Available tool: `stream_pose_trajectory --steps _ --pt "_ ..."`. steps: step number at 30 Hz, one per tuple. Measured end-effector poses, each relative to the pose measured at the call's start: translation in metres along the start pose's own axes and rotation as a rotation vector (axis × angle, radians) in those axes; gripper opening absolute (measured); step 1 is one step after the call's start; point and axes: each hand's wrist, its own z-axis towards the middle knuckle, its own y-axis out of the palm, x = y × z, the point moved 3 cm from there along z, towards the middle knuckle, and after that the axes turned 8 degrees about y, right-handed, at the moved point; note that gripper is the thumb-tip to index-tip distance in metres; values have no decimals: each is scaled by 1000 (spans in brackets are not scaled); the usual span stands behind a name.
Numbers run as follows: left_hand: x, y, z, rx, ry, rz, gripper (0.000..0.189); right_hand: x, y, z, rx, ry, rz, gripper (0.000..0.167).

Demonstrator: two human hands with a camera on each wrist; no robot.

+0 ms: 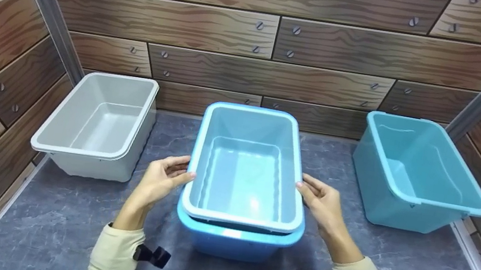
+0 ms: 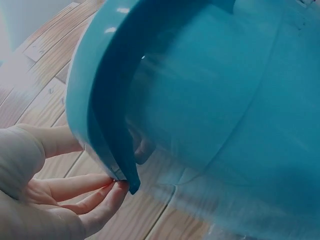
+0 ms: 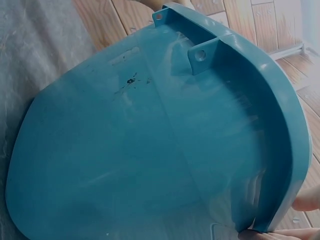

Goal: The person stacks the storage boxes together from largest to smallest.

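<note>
A light blue bin (image 1: pixel 244 174) sits inside a blue bin (image 1: pixel 232 247) at the centre. Along the front, a dark gap shows between their rims. My left hand (image 1: pixel 161 178) pinches the left side of the light blue bin's rim, thumb on top and fingers below. On the opposite side my right hand (image 1: pixel 321 203) holds the rim in the same way. In the left wrist view, the left hand's fingertips (image 2: pixel 117 187) reach under the rim's end. The right wrist view mostly shows the blue bin's outer wall (image 3: pixel 115 150), with only a few fingers at the lower right corner.
A grey bin (image 1: pixel 83 151) stands at the left, its rim looking doubled on one side. At the right stands a teal bin (image 1: pixel 401 213). All rest on a dark marbled floor (image 1: pixel 61 232), with wood-patterned walls (image 1: pixel 218 30) behind and at both sides.
</note>
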Motion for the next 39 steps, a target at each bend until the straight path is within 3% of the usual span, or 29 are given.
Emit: stream_pose_trajectory --steps 7,14,22,34,39 --pt "0 8 6 -4 21 25 47 0 -7 7 4 10 -7 45" --pt "-3 16 11 30 11 -25 47 -2 -13 13 16 19 16 46" --pt "-3 27 19 44 52 -32 47 -3 -21 22 25 38 -44 48" --pt "-4 36 28 77 5 -45 46 -4 -28 32 22 59 -39 51" --pt "-3 41 34 76 13 -48 46 -4 -33 36 -8 83 -25 55"
